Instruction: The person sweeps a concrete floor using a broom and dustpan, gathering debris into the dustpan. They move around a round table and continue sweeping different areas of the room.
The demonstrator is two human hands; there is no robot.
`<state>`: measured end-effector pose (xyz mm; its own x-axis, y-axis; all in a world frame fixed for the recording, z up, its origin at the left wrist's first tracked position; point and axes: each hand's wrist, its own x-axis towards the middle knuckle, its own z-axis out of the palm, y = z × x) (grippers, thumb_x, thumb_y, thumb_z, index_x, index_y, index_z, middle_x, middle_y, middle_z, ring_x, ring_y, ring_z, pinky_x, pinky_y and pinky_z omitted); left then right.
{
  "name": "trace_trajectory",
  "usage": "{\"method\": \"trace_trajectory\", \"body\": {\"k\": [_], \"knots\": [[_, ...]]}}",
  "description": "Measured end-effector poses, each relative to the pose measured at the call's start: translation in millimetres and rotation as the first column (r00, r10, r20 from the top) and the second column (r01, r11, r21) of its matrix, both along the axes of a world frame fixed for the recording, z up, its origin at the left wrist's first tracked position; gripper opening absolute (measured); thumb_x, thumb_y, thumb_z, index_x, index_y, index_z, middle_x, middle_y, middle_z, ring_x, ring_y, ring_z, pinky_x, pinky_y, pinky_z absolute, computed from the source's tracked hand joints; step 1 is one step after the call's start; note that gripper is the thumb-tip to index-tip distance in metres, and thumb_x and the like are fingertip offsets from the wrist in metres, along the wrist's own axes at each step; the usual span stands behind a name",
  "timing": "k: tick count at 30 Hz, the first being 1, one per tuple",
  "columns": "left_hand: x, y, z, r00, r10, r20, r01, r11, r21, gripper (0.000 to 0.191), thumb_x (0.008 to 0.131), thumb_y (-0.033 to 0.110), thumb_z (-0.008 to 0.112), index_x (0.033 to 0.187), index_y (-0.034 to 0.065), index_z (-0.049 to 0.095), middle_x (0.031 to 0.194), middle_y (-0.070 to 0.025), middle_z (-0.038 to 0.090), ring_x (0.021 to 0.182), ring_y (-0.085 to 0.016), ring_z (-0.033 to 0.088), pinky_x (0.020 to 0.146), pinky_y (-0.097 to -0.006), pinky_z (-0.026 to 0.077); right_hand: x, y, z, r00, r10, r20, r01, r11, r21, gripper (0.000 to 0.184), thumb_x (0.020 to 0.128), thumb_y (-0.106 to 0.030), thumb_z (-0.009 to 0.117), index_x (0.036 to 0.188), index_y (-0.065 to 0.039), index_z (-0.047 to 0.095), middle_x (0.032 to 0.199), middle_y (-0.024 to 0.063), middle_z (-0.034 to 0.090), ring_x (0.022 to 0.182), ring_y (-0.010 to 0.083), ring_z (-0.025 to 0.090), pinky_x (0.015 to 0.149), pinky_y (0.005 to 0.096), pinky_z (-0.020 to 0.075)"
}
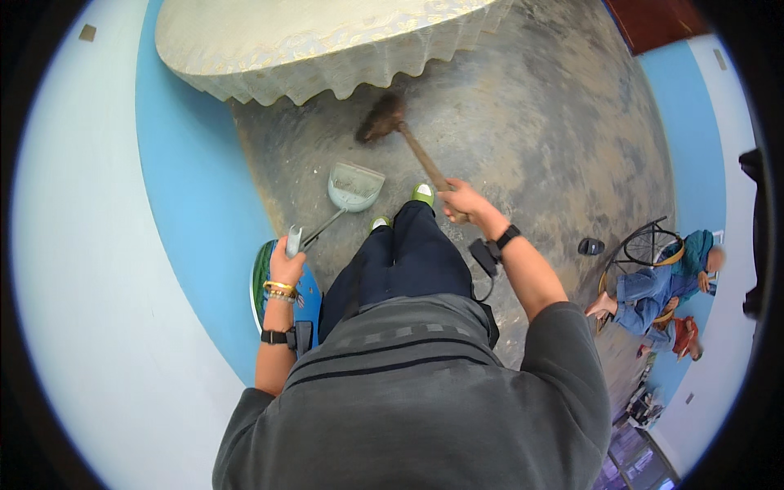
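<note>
My right hand [462,201] grips the wooden handle of a broom [422,150]. Its dark brush head [381,117], slightly blurred, is on or just over the concrete floor, close to the hem of a cloth-covered bed or table. In my left hand [286,263] is the upper end of the handle of a long-handled dustpan [354,197]. The pale grey pan lies on the floor ahead of my green shoes, its wide mouth towards the cloth. A gap of bare floor separates the brush head from the pan.
A pale patterned cloth [318,46] with a ruffled skirt covers the furniture ahead. The blue-and-white wall [184,184] runs along my left, with a blue printed board [312,300] beside it. To the right are a black slipper [591,246], a seated person [661,275] and another person farther back.
</note>
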<state>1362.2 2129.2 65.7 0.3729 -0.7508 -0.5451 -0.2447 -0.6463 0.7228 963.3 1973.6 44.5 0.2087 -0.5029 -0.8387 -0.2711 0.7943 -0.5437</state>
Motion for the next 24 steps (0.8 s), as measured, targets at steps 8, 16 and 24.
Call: {"method": "trace_trajectory", "body": {"k": [8, 16, 24], "knots": [[23.6, 16.7, 19.8, 0.999, 0.011, -0.035, -0.010, 1.000, 0.018, 0.042, 0.073, 0.000, 0.056, 0.115, 0.0025, 0.054, 0.065, -0.0038, 0.053, 0.043, -0.012, 0.049, 0.038, -0.0272, 0.041, 90.4, -29.6, -68.6, 0.995, 0.000, 0.097, -0.014, 0.990, 0.142, 0.044, 0.084, -0.004, 0.058, 0.126, -0.004, 0.043, 0.080, 0.0096, 0.056, 0.057, 0.0175, 0.057, 0.044, 0.0317, 0.0480], [29.9, 17.8, 24.4, 0.983, -0.139, 0.124, 0.140, 0.990, 0.002, 0.039, 0.072, 0.005, 0.059, 0.110, 0.0020, 0.059, 0.066, -0.0052, 0.057, 0.043, -0.014, 0.050, 0.042, -0.0301, 0.043, 28.8, 9.4, -84.1, 0.966, -0.230, 0.114, 0.204, 0.957, 0.204, 0.023, 0.083, -0.004, 0.061, 0.104, -0.007, 0.051, 0.080, 0.0092, 0.056, 0.060, 0.0209, 0.062, 0.045, 0.0310, 0.0530], [26.1, -6.0, -10.4, 0.942, -0.289, 0.172, 0.292, 0.956, 0.003, 0.038, 0.069, 0.010, 0.061, 0.106, 0.0028, 0.061, 0.074, -0.0118, 0.062, 0.064, -0.023, 0.060, 0.060, -0.0344, 0.047, -59.6, 54.5, -46.3, 0.940, -0.340, -0.022, 0.340, 0.930, 0.141, 0.015, 0.087, -0.005, 0.058, 0.101, -0.001, 0.055, 0.071, 0.0117, 0.061, 0.052, 0.0148, 0.059, 0.042, 0.0275, 0.0487]]}}
